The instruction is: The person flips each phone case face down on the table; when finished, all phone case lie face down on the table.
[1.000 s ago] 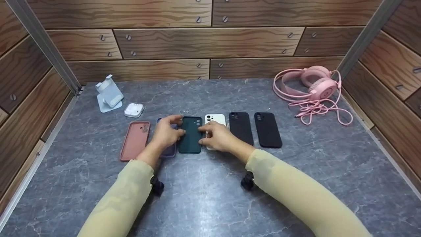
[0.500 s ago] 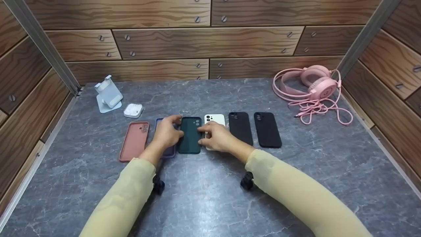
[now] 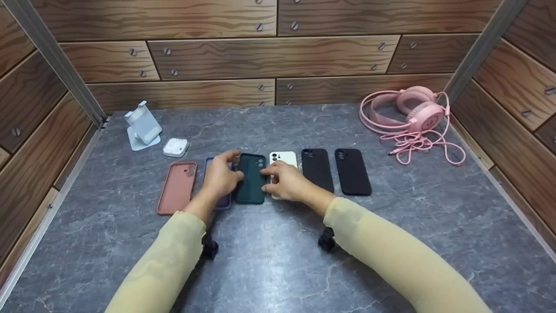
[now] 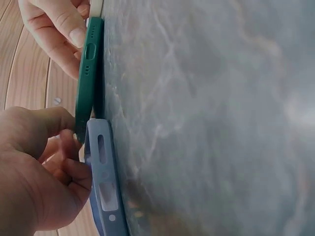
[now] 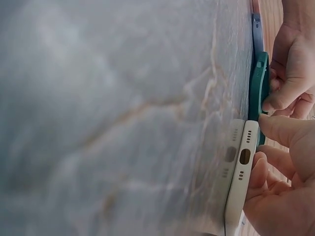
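A dark green phone case [image 3: 250,179] lies inner side up in the middle of a row, tilted with its left edge raised off the table. My left hand [image 3: 219,176] pinches that raised edge between thumb and fingers, above a blue-purple phone case [image 4: 106,182] that it partly covers. At the green case's right edge, my right hand [image 3: 286,180] holds on with thumb and curled fingers. Under the right hand lies a white phone case [image 5: 242,172], partly hidden. In the left wrist view the right thumb meets the green case's edge.
A pink phone case [image 3: 177,188] ends the row at left; two black phone cases [image 3: 317,170] end it at right. Behind stand a light blue phone stand [image 3: 144,126] and a small white earphone box [image 3: 176,147]. Pink headphones [image 3: 419,108] with a coiled cable lie back right.
The green case's left edge has risen slightly off the table in my left hand. Both hands have otherwise stayed nearly in place.
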Tool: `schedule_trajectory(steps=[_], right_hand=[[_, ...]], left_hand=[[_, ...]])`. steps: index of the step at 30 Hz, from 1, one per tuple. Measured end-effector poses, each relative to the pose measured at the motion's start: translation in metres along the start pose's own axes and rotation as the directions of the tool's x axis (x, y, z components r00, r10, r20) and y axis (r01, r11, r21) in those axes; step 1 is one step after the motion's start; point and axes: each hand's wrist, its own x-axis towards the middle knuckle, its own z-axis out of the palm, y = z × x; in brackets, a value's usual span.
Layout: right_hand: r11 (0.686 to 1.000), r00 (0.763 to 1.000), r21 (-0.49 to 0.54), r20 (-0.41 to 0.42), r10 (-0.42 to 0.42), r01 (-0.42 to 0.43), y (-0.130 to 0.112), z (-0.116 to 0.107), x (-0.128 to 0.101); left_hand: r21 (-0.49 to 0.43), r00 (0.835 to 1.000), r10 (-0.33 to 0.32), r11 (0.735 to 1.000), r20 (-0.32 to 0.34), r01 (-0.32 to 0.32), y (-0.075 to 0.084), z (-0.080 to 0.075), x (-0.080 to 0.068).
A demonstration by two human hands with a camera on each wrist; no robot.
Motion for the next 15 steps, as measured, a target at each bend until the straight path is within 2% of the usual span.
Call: schedule_trajectory(steps=[9, 15], right_hand=[[1.0, 1.0, -0.009, -0.008, -0.017, 0.017, 0.0009, 0.0001, 0.0], [0.999, 1.0, -0.015, -0.009, -0.029, 0.029, 0.0021, 0.0009, 0.0008]], left_hand=[[-0.07, 0.999, 0.038, 0.997, -0.009, -0.038, 0.0006, -0.0034, -0.0011], [-0.205, 0.999, 0.041, 0.978, -0.003, -0.041, -0.002, -0.0043, -0.0025]])
